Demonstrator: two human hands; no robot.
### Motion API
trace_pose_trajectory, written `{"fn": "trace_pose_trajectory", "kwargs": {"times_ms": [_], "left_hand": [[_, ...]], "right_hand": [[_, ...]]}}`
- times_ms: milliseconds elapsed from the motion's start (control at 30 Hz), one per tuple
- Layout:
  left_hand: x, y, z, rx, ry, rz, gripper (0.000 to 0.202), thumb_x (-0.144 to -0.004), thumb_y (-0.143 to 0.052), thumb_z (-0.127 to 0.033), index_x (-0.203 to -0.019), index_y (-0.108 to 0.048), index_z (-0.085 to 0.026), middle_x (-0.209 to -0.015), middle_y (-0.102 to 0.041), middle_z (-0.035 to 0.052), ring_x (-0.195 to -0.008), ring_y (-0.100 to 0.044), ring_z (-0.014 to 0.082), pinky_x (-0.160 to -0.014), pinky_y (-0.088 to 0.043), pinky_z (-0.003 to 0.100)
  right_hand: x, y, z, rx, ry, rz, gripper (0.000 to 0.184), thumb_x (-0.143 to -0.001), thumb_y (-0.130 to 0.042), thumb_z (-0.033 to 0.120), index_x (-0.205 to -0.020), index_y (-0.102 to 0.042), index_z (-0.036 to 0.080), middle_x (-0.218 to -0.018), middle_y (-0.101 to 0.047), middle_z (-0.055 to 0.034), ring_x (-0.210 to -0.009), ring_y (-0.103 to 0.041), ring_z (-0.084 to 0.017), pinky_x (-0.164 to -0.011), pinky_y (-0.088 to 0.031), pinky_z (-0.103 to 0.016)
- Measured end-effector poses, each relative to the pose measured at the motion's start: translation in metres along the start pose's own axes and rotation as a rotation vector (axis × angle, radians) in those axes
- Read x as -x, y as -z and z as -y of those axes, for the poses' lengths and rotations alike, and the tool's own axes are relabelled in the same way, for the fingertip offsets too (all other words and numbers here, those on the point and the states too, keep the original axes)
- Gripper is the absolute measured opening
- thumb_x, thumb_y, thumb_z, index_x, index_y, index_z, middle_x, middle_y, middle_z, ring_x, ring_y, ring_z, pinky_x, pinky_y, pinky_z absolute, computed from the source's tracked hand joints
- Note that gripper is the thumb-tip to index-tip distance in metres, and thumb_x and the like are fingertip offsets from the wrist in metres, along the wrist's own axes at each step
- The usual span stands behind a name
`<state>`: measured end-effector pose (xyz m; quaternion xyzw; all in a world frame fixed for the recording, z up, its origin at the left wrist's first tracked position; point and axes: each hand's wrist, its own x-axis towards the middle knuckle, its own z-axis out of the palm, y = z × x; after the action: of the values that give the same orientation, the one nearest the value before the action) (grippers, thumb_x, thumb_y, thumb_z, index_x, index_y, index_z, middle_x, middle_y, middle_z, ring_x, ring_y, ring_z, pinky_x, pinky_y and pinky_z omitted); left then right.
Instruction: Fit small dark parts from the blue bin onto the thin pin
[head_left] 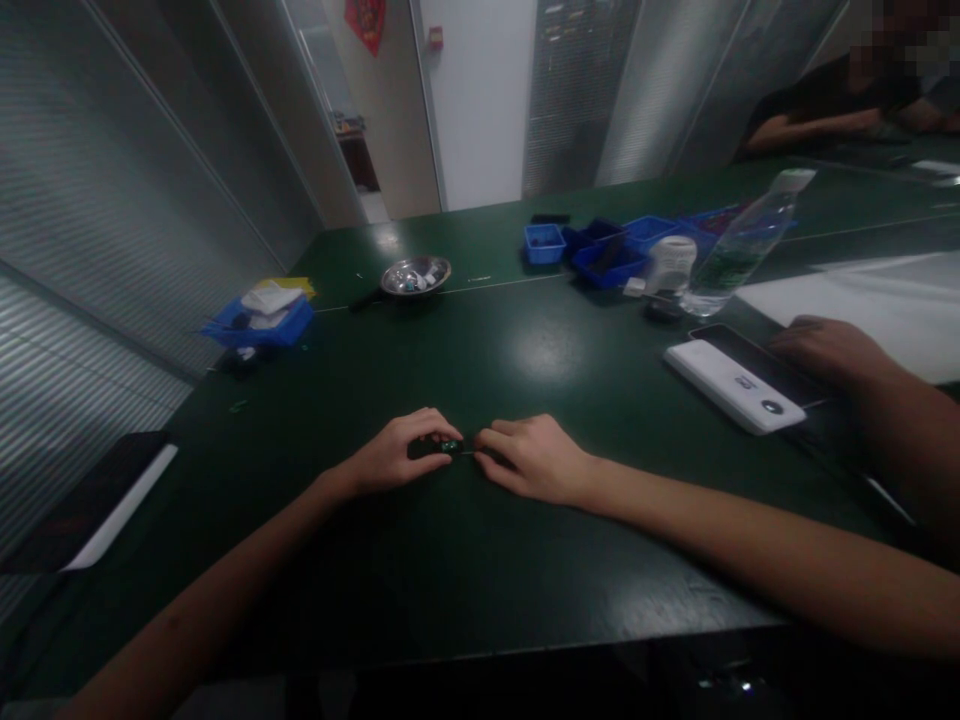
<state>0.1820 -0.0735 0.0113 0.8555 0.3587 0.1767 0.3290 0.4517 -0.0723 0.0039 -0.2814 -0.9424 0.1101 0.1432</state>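
Note:
My left hand (pixel 395 454) pinches a small dark-green piece (pixel 451 446) with pale specks, between thumb and fingertips just above the table. It may be a little circuit board, but it is too small to be sure. Opposite it, my right hand (pixel 536 458) has thumb and fingers closed on a thin pale strand (pixel 467 453), like a wire or pin. The strand reaches toward the green piece; whether the two are joined I cannot tell. Both hands rest close together over the dark-green table (pixel 480 560).
A steel dish (pixel 415 277) holds small pale pieces. Blue bins (pixel 544 243) and a filled blue tray (pixel 262 325) stand farther back. To the right are a bottle (pixel 742 255), a white power bank (pixel 731 385) and another person's hand (pixel 832 350). Someone sits at far right.

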Motion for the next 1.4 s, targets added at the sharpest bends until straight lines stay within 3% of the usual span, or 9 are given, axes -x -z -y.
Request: {"fn": "trace_pose_trajectory", "kwargs": {"times_ms": [233, 600, 1400], "left_hand": [[-0.0003, 0.0001, 0.0005, -0.02, 0.023, -0.003, 0.03, -0.092, -0.064, -0.028, -0.12, -0.063, -0.02, -0.105, -0.062, 0.0077, -0.095, -0.057, 0.0193, -0.083, -0.047, 0.032], [-0.0012, 0.0023, -0.002, -0.063, 0.023, -0.025, 0.017, -0.092, -0.064, -0.029, -0.103, -0.064, -0.016, -0.104, -0.062, 0.0081, -0.096, -0.055, 0.0203, -0.084, -0.046, 0.033], [-0.0002, 0.0016, 0.0003, -0.059, -0.012, 0.006, 0.015, -0.094, -0.062, -0.028, -0.103, -0.065, -0.017, -0.102, -0.062, 0.0069, -0.098, -0.055, 0.0202, -0.088, -0.044, 0.035]], "right_hand": [[0.0002, -0.0003, -0.0006, -0.003, 0.0, 0.001, 0.029, -0.103, -0.04, 0.038, -0.106, -0.062, 0.018, -0.085, -0.063, -0.0027, -0.063, -0.051, -0.011, -0.057, -0.027, -0.025], [-0.0004, 0.0005, 0.0002, -0.004, 0.0, 0.008, 0.03, -0.103, -0.039, 0.038, -0.107, -0.062, 0.019, -0.085, -0.063, -0.0025, -0.064, -0.052, -0.011, -0.057, -0.027, -0.026], [-0.0007, 0.0001, 0.0008, -0.017, -0.022, 0.015, 0.03, -0.104, -0.039, 0.039, -0.103, -0.06, 0.017, -0.087, -0.064, -0.0032, -0.066, -0.054, -0.012, -0.059, -0.03, -0.026]]}}
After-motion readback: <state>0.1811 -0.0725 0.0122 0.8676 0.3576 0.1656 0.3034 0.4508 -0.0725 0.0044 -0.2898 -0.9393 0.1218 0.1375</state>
